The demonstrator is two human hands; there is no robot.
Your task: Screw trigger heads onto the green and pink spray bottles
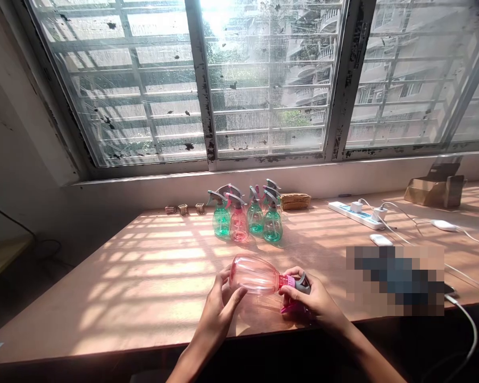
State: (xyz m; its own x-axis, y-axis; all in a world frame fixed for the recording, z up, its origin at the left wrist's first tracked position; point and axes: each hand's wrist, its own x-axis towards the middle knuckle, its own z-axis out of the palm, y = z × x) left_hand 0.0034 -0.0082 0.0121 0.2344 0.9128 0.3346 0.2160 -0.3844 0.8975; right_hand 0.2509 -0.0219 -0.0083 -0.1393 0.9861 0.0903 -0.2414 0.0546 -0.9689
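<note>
A clear pink spray bottle [254, 274] lies on its side just above the wooden table [143, 276], held between both hands. My left hand [220, 304] cups its round body from below, fingers curled against it. My right hand [312, 302] is closed around the grey and pink trigger head [299, 284] at the bottle's neck. Farther back near the window ledge stands a cluster of several spray bottles [247, 215], mostly green with one pink [238, 221].
A white power strip [357, 214] with plugged chargers and trailing cables lies at the back right, beside a cardboard box [437, 189]. A woven basket [295, 200] sits behind the bottles. Small wooden blocks [183, 209] line the ledge. A blurred patch covers the table's right part.
</note>
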